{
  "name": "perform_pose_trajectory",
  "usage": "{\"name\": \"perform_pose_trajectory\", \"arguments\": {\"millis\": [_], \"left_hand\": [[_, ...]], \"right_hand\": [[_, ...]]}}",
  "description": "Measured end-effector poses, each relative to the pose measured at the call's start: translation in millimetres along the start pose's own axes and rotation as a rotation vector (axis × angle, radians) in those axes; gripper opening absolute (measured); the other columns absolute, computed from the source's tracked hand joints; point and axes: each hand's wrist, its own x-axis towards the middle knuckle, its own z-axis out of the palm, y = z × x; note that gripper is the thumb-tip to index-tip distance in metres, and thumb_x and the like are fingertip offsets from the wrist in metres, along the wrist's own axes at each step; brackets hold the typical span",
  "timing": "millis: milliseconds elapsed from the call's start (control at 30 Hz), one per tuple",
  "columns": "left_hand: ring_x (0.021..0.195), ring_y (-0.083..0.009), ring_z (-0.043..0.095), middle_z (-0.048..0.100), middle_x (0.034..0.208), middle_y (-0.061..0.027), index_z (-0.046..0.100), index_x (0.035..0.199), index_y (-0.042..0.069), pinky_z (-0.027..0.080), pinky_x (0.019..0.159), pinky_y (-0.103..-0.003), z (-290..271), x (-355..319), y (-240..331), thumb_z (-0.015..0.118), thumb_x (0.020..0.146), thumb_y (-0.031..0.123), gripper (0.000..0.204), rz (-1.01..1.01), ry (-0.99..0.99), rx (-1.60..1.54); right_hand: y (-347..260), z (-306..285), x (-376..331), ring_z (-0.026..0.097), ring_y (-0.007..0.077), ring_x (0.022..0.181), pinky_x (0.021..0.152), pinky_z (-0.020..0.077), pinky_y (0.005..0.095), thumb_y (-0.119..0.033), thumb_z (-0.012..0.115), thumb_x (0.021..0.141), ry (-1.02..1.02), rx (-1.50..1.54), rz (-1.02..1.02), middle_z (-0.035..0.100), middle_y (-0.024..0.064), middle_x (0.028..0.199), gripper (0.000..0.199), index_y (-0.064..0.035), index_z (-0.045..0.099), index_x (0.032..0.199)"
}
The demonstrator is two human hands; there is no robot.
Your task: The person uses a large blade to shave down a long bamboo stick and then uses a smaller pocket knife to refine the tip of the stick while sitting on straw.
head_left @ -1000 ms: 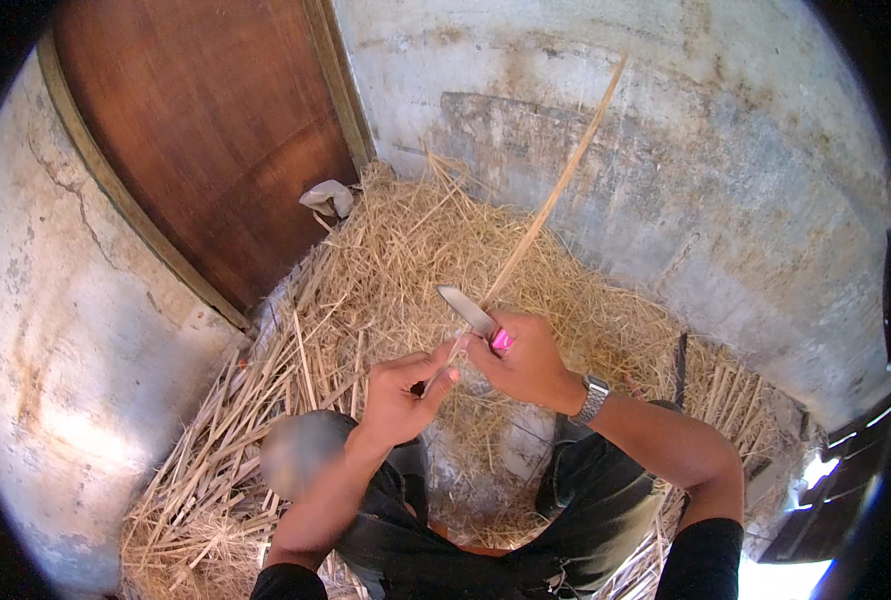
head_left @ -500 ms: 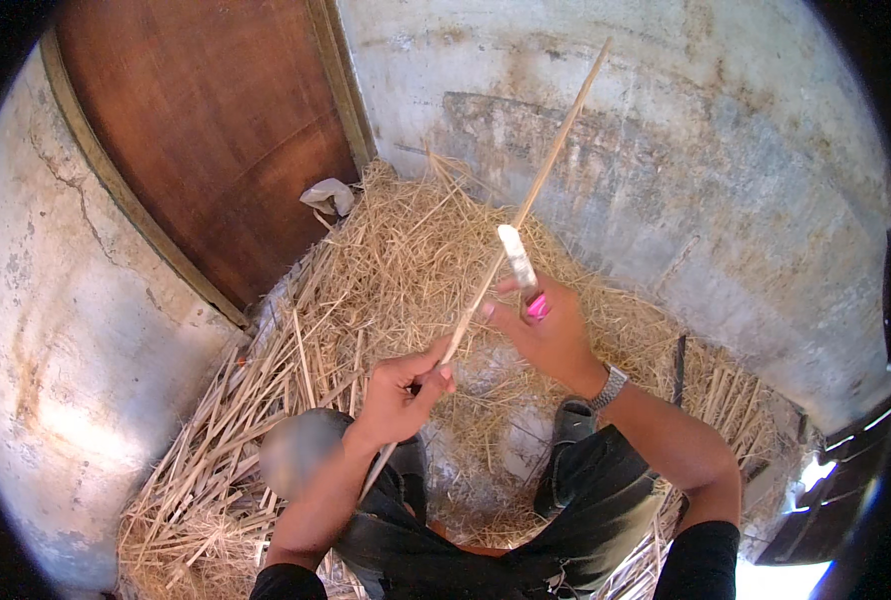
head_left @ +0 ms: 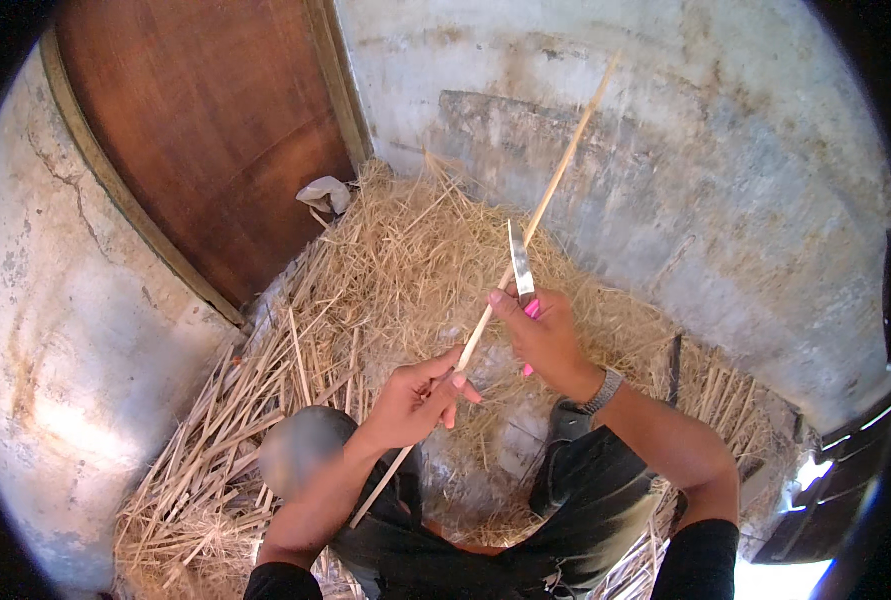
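Note:
A long, thin, pale strip of split bamboo or wood (head_left: pixel 570 158) slants up and away from between my knees toward the far wall. My left hand (head_left: pixel 418 398) pinches its lower part between thumb and fingers, with the near end sticking out below the wrist. Farther up, my right hand (head_left: pixel 548 335) is closed round the pink handle of a knife (head_left: pixel 521 262). The knife's blade points away from me and lies against the strip. My right thumb presses near the strip just below the blade.
Curly shavings (head_left: pixel 416 255) heap on the floor ahead. Many split strips (head_left: pixel 251 400) lie at the left, more (head_left: pixel 731 405) at the right. A brown wooden door (head_left: pixel 206 130), a crumpled pale bag (head_left: pixel 326 193) and stained walls (head_left: pixel 726 200) surround the pile. My dark-trousered knees are apart.
My right thumb has closed in against the strip, and the knife's blade has turned more upright. My left fingers have loosened and spread a little, and the strip's far end has shifted slightly right.

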Motion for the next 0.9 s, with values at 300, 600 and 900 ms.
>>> {"name": "perform_pose_trajectory", "arguments": {"millis": [300,600,900], "left_hand": [[0.052,-0.0087,0.058,0.072,0.094,-0.0126,0.050,0.142,-0.001,0.048,0.051,-0.023,-13.9,2.9,0.8,0.045,0.107,0.018,0.039,-0.107,-0.172,-0.252],[0.050,-0.0091,0.055,0.066,0.080,-0.0066,0.043,0.146,0.000,0.044,0.049,-0.023,-14.7,7.1,1.3,0.043,0.108,0.019,0.043,-0.117,-0.223,-0.340],[0.047,-0.0073,0.035,0.043,0.070,-0.0002,0.053,0.137,0.003,0.030,0.042,-0.024,-3.6,-1.0,3.2,0.046,0.107,0.019,0.035,-0.237,-0.116,-0.523]], "right_hand": [[-12.4,-9.5,3.0,0.039,0.0020,0.049,0.043,0.0299,0.0268,-0.028,0.070,0.095,-0.134,0.042,0.135,0.047,-0.0076,0.052,0.031,-0.0013,0.071,0.078],[9.0,10.7,-19.8,0.047,0.0115,0.046,0.044,0.0340,0.0353,-0.031,0.063,0.099,-0.214,-0.263,-0.262,0.049,0.0052,0.051,0.037,0.0015,0.068,0.083],[3.2,5.4,-33.0,0.063,0.0413,0.056,0.051,0.0487,0.0507,-0.044,0.046,0.103,-0.295,-0.903,-0.371,0.060,0.0204,0.059,0.050,-0.0007,0.060,0.081]]}}
